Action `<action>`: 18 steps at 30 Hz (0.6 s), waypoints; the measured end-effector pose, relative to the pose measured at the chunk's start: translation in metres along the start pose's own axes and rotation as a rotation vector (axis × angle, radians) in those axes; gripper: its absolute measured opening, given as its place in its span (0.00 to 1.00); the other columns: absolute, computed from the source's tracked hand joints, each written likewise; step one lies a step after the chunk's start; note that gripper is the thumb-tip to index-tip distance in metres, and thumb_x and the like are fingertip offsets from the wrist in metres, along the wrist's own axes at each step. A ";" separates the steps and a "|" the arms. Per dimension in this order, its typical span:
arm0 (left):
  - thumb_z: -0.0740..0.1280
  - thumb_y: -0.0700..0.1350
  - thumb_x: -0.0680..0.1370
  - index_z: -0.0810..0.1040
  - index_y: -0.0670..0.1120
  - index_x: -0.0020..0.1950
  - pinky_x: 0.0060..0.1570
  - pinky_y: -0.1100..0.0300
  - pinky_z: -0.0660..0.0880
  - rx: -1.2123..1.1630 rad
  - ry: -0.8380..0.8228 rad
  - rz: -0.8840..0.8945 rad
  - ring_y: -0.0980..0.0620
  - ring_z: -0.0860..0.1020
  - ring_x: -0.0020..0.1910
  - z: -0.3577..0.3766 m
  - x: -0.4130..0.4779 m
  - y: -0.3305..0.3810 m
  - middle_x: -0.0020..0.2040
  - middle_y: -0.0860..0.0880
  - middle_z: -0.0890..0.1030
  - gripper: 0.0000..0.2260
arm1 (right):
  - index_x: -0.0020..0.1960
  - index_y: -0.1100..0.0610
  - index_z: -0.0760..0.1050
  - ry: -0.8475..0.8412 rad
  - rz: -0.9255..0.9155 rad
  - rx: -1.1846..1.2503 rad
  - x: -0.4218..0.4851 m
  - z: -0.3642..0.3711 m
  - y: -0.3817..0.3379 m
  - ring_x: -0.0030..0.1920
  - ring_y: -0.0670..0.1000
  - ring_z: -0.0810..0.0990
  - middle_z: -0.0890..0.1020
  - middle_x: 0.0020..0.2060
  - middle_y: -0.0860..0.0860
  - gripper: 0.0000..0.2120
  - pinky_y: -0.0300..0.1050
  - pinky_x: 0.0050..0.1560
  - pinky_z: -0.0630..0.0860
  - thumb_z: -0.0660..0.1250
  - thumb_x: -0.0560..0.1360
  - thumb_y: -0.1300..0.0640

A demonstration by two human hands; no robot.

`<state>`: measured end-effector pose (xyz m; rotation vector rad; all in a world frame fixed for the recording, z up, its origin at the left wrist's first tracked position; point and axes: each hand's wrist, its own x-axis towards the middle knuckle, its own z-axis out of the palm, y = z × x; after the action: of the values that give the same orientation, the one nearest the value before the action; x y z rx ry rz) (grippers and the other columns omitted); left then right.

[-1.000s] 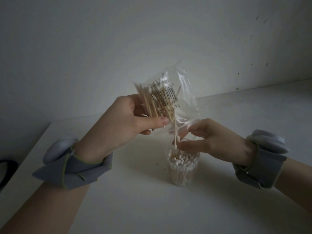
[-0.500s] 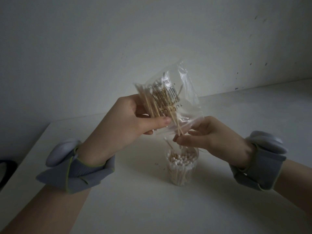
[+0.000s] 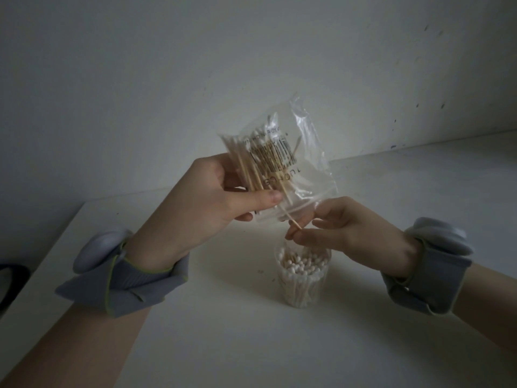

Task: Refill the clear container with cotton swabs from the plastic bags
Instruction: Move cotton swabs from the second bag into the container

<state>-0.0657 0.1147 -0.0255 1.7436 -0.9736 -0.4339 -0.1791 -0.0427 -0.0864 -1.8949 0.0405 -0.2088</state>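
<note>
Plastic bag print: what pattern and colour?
A black striped barcode on the clear plastic bag, plus dark lettering; head view.

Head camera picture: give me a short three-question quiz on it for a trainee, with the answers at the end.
1. True or false: the left hand holds the bag up off the table.
2. What does the right hand pinch at the mouth of the bag?
A. a cotton swab
B. a lid
C. a spoon
3. Fill in: the container stands on the table just below the fingertips of the ____ hand.

Key: 1 true; 2 A; 3 right.
</note>
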 end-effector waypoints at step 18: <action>0.72 0.51 0.60 0.82 0.52 0.40 0.35 0.67 0.78 -0.037 -0.016 -0.007 0.59 0.82 0.39 0.000 0.000 0.001 0.40 0.53 0.86 0.10 | 0.46 0.47 0.83 -0.116 0.000 0.177 -0.003 0.009 0.002 0.58 0.48 0.77 0.81 0.53 0.49 0.12 0.32 0.57 0.71 0.63 0.72 0.59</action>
<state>-0.0661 0.1150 -0.0244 1.7129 -0.9648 -0.4681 -0.1801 -0.0345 -0.0918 -1.7271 -0.0553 -0.0992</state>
